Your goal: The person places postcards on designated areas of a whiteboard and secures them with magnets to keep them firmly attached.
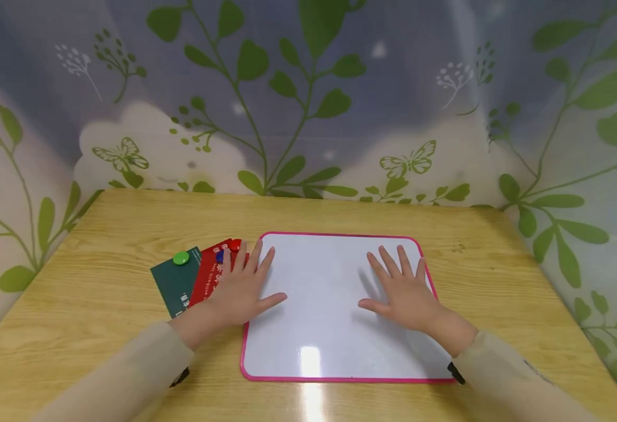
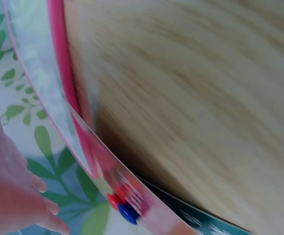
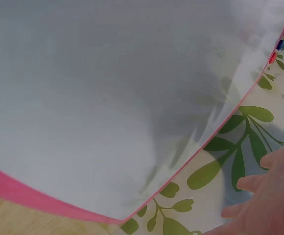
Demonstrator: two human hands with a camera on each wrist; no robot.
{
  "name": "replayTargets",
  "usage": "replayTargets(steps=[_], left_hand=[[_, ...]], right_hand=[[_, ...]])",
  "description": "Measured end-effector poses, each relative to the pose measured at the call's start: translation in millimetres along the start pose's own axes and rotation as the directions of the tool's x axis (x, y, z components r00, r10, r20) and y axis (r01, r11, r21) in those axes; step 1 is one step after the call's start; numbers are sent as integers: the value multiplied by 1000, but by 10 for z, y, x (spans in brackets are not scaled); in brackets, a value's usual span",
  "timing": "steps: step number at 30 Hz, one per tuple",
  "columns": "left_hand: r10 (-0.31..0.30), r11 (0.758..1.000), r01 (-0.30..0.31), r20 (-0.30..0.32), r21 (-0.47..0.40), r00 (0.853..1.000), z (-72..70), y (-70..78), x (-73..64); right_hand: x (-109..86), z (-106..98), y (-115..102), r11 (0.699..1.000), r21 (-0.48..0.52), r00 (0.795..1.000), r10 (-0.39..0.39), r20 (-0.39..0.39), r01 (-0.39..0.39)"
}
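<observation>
A whiteboard [image 1: 319, 281] with a pink frame lies flat on the wooden table. Fingers spread, my left hand [image 1: 241, 292] hovers palm down over its left edge and partly covers a red card [image 1: 206, 280]. Over the board's right part, my right hand [image 1: 407, 298] is likewise spread and holds nothing; its shadow falls on the white surface. Beside the board, the red card overlaps a dark green card [image 1: 170, 282]. A green round magnet [image 1: 180, 258] sits on the green card. Near my left fingertips are a red magnet [image 1: 235, 245] and a blue magnet [image 1: 220, 257].
The wooden table [image 1: 102, 328] extends around the board on all sides. Behind it hangs a curtain [image 1: 340, 146] printed with green leaves and butterflies, which also runs down both sides. Light glares off the board's front edge.
</observation>
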State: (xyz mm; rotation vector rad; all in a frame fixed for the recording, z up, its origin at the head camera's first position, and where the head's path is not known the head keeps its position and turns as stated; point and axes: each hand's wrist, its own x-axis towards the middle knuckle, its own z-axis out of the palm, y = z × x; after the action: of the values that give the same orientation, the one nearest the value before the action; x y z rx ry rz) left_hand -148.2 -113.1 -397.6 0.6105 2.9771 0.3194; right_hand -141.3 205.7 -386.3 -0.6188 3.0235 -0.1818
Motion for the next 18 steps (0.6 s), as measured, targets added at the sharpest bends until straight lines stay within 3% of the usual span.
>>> replayTargets(steps=[4, 11, 18], left_hand=[[-39, 999, 39, -11, -5, 999, 0, -178, -68], [-178, 983, 179, -20, 40, 984, 16, -528, -199], [-249, 967, 249, -6, 58, 968, 20, -671, -247]], right_hand=[[-14, -16, 15, 1000, 2, 1000, 7, 2, -7], [-50, -21, 46, 1000, 0, 1000, 18, -1, -18], [-61, -24, 58, 1000, 2, 1000, 20, -15, -20]])
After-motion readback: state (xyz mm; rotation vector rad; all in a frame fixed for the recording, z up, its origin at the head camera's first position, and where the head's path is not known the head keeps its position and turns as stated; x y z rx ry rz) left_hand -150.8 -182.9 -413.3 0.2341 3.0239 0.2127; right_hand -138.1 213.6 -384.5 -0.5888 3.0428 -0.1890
